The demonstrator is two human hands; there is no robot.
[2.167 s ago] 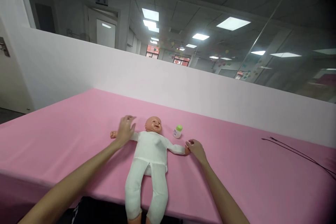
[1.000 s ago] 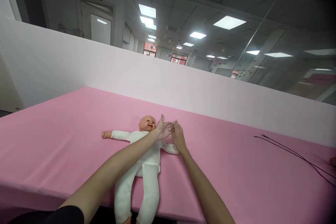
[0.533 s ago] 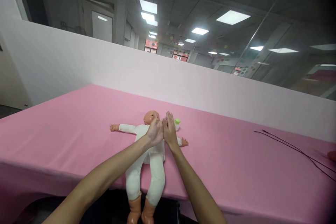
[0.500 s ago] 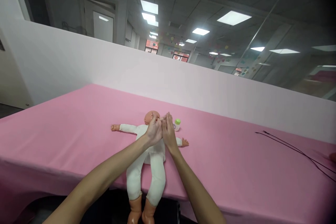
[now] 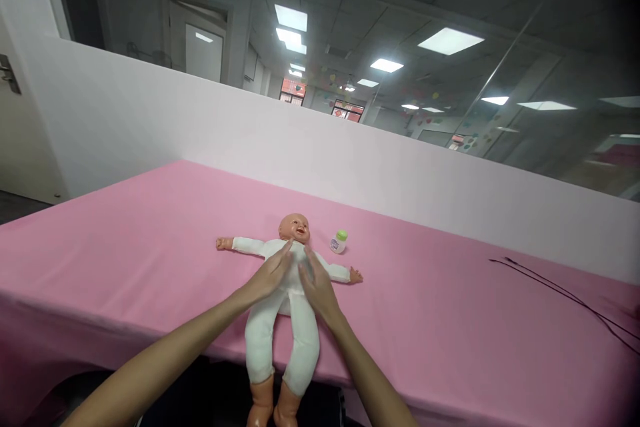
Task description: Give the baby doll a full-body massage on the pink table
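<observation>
A baby doll (image 5: 294,340) in a white body suit lies on its back on the pink-covered table, arms spread, its feet over the front edge. My left hand (image 5: 271,271) is over the left side of its chest, fingers stretched out and pointing toward the head. Facing it across a narrow gap, my right hand (image 5: 317,283) is over the other side of the chest, fingers also extended. Neither hand holds anything; whether the palms touch the cloth I cannot tell. Beyond the doll's arm stands a small clear bottle (image 5: 339,242) with a green cap.
Pink cloth (image 5: 425,320) covers the table. Thin black cables (image 5: 560,290) lie on it at the right. A low white wall (image 5: 300,147) runs behind the table, with a glass pane above it. A door (image 5: 25,127) is at the far left.
My hands, pressed together above the doll's chest before, have parted and come lower toward its chest. The doll's face and the bottle are now uncovered. The view has shifted slightly.
</observation>
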